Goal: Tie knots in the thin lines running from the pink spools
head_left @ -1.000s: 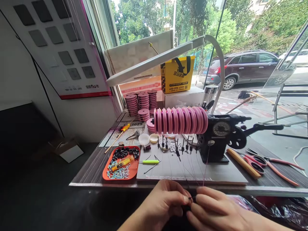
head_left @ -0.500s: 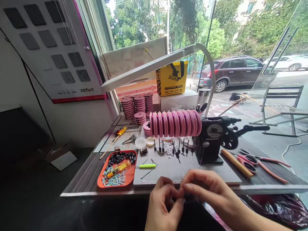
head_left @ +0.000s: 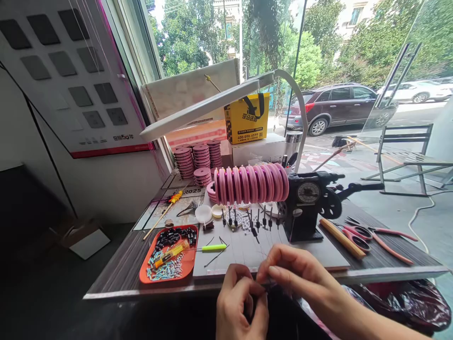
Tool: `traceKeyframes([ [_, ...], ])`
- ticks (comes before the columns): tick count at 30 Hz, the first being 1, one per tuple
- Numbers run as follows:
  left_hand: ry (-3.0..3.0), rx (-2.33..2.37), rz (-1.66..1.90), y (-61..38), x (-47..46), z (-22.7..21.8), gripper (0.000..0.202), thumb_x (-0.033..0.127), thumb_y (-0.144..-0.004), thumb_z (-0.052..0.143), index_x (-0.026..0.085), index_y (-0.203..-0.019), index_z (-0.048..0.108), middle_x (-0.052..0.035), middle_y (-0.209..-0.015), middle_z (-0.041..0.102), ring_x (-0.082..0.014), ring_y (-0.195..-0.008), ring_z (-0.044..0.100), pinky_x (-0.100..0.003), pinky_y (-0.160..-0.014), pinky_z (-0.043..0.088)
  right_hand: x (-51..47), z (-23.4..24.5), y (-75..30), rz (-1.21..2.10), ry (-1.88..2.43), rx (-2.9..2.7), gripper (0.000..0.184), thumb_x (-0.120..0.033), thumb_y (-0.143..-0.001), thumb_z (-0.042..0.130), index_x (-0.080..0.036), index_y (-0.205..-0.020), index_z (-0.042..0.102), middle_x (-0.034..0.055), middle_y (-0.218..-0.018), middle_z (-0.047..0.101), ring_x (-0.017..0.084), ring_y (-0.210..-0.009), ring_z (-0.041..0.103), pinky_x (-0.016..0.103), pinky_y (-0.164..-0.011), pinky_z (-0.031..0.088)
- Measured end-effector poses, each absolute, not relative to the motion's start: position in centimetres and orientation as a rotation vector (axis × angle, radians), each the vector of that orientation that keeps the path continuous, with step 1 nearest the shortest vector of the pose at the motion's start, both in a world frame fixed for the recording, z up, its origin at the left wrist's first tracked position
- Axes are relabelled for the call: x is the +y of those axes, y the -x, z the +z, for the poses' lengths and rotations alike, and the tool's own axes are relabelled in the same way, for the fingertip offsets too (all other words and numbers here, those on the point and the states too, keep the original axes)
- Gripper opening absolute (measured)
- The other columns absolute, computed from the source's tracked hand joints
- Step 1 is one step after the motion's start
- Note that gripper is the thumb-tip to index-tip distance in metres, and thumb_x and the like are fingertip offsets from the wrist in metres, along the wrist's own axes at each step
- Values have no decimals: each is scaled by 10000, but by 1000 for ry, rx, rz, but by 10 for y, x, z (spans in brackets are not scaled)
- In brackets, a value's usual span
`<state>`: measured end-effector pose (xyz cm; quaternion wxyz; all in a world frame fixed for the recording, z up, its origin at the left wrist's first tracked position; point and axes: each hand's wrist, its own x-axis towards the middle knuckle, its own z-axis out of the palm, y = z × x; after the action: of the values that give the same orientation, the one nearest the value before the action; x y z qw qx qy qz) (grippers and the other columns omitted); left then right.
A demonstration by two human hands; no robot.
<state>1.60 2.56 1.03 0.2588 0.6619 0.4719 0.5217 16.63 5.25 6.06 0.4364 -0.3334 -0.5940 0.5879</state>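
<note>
Head view: hands together at lower middle, just in front of the surface's (head_left: 116, 264) near edge. Left hand (head_left: 241, 302) curled, thumb and forefinger pinching a tiny dark piece (head_left: 266, 290), too small to identify. Right hand (head_left: 304, 273) just beside it, thumb and fingertips drawn in close; can't tell if it grips anything. Piece sits at the left fingertips, below the white board (head_left: 233, 257).

Beyond hands: black hand-crank winder (head_left: 304, 222), row of pink spools (head_left: 251, 184) on its shaft, fine lines with black stoppers hanging below. Left on surface: orange tray (head_left: 190, 264) with black beads, small light-coloured pieces, yellow-handled tool (head_left: 172, 253). Green-handled tool (head_left: 214, 247) on board, beside tray. Right of winder: wooden stick (head_left: 342, 238), pink-handled scissors (head_left: 358, 239), pliers (head_left: 394, 246). Behind: stacked pink spools (head_left: 184, 163), yellow bag (head_left: 247, 119) on a white box.
</note>
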Motion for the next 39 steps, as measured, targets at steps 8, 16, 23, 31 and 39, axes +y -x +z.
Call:
traceKeyframes([
  [8, -2112, 1404, 1599, -21, 26, 1, 185, 65, -799, 444, 213, -722, 524, 9, -793, 486, -91, -570, 503, -198, -515, 406, 54, 60, -160, 1499, 841, -1488, 269, -411, -838, 598, -161, -739, 579, 18, -745, 616, 152, -728, 524, 260, -685, 390],
  [16, -2789, 1316, 1787, -15, 35, 6, 168, -27, -756, 549, 129, -737, 609, -65, -744, 626, -126, -576, 568, -212, -528, 486, 62, 65, -161, 1488, 922, -1502, 274, -417, -831, 592, -170, -716, 564, -6, -696, 585, 130, -661, 487, 237, -619, 367],
  [23, -2459, 1047, 1485, -5, 40, 24, 214, -22, -717, 511, 163, -679, 611, -54, -691, 683, -140, -565, 543, -239, -522, 457, 60, 62, -167, 1320, 930, -1709, 157, -336, -872, 524, -185, -828, 519, 5, -749, 566, 133, -669, 498, 232, -594, 405],
  [31, -725, 943, 748, -4, 47, 46, 73, 140, -455, 642, 126, -509, 595, 3, -618, 608, -51, -442, 445, -197, -436, 263, 44, 57, -178, -183, 393, -2557, 428, -75, -962, 255, -153, -729, 605, 2, -558, 534, 127, -491, 409, 280, -478, 355],
  [39, -1007, 1054, 828, -6, 44, 41, 48, 163, -522, 636, 146, -524, 591, 8, -593, 560, -94, -521, 453, -225, -492, 296, 42, 47, -172, -110, 382, -2436, 475, -146, -1005, 209, -145, -781, 628, 27, -588, 611, 138, -511, 462, 290, -517, 369],
])
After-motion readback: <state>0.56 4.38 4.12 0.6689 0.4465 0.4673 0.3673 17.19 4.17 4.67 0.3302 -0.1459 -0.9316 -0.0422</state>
